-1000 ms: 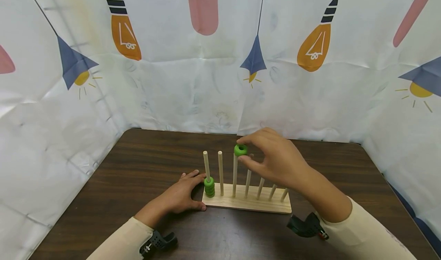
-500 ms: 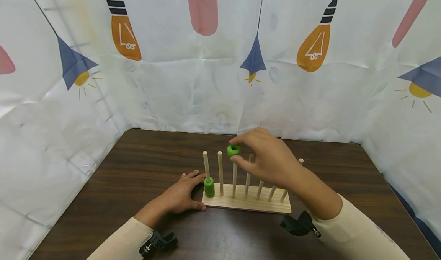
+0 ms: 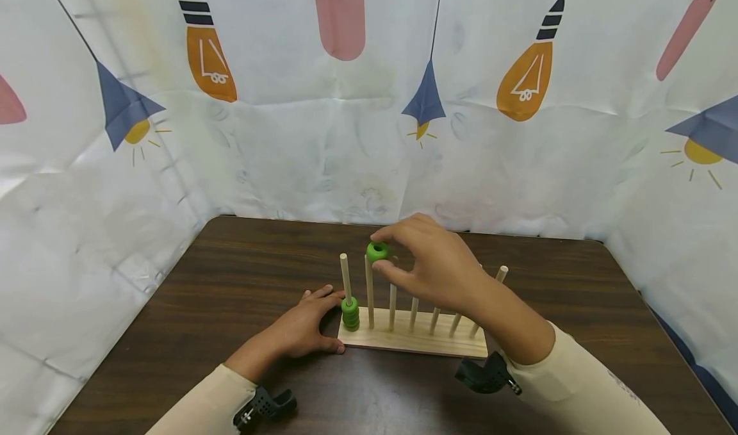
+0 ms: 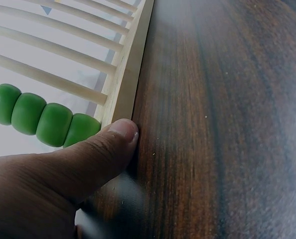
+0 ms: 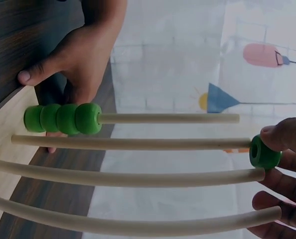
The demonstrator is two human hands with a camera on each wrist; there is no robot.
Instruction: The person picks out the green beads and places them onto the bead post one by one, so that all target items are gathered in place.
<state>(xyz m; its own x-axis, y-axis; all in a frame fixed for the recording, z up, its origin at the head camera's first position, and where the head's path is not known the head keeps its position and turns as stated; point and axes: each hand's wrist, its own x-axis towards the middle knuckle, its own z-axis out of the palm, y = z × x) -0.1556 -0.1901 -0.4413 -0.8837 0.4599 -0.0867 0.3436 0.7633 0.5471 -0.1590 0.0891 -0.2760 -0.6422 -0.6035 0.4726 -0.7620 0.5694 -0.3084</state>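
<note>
A pale wooden peg stand [image 3: 412, 340] has a row of upright pegs. Several green beads [image 3: 350, 314] are stacked on its leftmost peg. The left hand [image 3: 305, 326] rests at the stand's left end, its thumb [image 4: 120, 132] touching the front corner and its fingers extended towards the back. The right hand [image 3: 435, 262] pinches one green bead [image 5: 265, 152] between thumb and fingers. That bead is beside the tip of the second peg [image 5: 133, 143], its hole visible; whether they touch, I cannot tell.
The stand sits on a dark brown wooden table [image 3: 254, 255]. Other bare pegs [image 5: 138, 178] rise beneath and beside the right hand. A white printed sheet [image 3: 288, 153] hangs behind the table. Both wrists carry dark straps [image 3: 262, 409].
The right hand has moved left with the green bead, from over the third peg to the second peg's tip. The left hand and the stand have kept their place.
</note>
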